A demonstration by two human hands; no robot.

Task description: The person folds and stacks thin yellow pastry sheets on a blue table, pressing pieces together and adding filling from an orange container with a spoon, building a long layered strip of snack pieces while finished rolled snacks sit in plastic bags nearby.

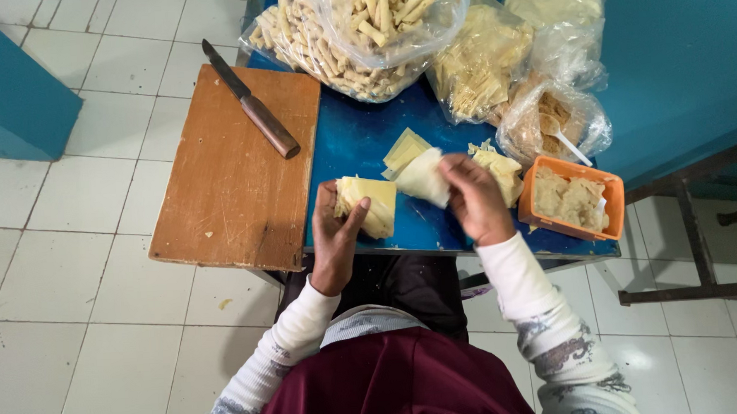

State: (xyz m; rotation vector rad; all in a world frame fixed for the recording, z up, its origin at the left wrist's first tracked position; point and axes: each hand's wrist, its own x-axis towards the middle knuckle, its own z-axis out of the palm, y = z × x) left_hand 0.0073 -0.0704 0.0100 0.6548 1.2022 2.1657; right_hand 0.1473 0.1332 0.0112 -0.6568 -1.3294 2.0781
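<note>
My left hand grips a stack of pale yellow square wrapper sheets at the near edge of the blue table. My right hand pinches one thin sheet, lifting it off toward the right. A few loose sheets lie flat on the table just beyond. Another crumpled heap of wrappers sits right behind my right hand, next to an orange tub of pale filling.
A wooden cutting board hangs over the table's left edge with a brown-handled knife on it. Clear bags of finished rolls and wrappers crowd the far side. One bag holds a white spoon. White tiled floor lies below.
</note>
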